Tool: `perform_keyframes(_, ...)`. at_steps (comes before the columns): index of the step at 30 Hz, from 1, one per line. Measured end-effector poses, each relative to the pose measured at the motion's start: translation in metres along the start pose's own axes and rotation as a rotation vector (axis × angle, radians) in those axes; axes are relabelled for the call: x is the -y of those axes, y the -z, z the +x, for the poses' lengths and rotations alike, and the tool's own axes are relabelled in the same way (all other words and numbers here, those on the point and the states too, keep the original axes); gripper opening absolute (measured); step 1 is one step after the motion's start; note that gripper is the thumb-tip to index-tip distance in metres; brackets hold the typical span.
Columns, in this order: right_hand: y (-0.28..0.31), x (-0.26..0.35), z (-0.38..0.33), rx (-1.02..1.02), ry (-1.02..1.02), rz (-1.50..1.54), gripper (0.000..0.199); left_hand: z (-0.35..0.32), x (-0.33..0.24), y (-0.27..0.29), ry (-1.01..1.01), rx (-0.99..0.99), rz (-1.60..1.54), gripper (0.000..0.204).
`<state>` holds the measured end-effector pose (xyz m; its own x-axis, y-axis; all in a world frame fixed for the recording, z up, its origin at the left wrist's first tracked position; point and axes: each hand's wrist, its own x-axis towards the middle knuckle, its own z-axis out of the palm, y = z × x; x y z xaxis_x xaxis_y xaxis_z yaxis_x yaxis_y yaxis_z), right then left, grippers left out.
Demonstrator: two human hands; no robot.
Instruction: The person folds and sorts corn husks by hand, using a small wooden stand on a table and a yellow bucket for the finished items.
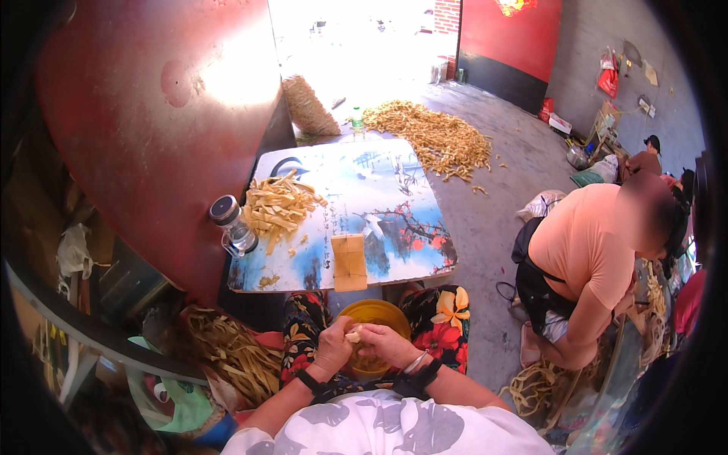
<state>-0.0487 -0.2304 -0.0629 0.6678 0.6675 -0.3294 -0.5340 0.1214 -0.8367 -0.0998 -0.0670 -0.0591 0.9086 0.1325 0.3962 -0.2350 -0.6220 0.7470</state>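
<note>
So the painted board (379, 197) is the anchor here. At its left edge stands a clear glass jar (231, 224) with a metal lid, contents hard to tell. Right beside that, a heap of pale yellow strips (279, 206) lies on the board. At the board's near edge sits a tan block (349, 262). Just below it, a yellow bowl (373, 312) sits in the lap, and over it the left hand (334, 347) and right hand (388, 345) press together, pinching a small pale piece (353, 334).

small pale piece (353, 334) mostly hidden by fingers (345, 339), yellow bowl (379, 312) partly covered by both hands
</note>
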Motion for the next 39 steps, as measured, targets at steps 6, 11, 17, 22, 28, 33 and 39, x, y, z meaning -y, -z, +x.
perform_keyframes(6, -0.009, 0.013, -0.004, -0.153, 0.189, -0.383, 0.022, -0.001, -0.007, 0.009, 0.493, 0.141, -0.561, 0.003)
perform_keyframes(11, -0.010, 0.011, -0.001, -0.230, 0.481, -0.922, 0.021, -0.001, -0.005, 0.010, 0.371, 0.085, -0.388, 0.006)
perform_keyframes(17, -0.006, 0.011, -0.011, -0.335, 0.528, -0.917, 0.020, 0.009, 0.013, 0.024, 0.458, 0.113, -0.458, 0.008)
perform_keyframes(22, -0.016, -0.004, -0.006, -0.381, 0.332, -0.595, 0.016, -0.002, -0.006, 0.006, 0.713, 0.040, -1.230, 0.017)
perform_keyframes(28, -0.023, 0.018, 0.003, -0.317, 0.680, -0.869, 0.015, 0.017, -0.010, 0.009, 0.528, 0.080, -0.924, 0.018)
perform_keyframes(33, -0.005, 0.032, 0.007, -0.423, 0.599, -0.690, 0.023, 0.022, -0.008, 0.008, 0.566, 0.135, -1.017, 0.015)
perform_keyframes(39, -0.007, 0.035, 0.013, -0.158, 0.504, -0.667, 0.027, 0.009, -0.007, 0.016, 0.590, 0.244, -0.827, 0.015)
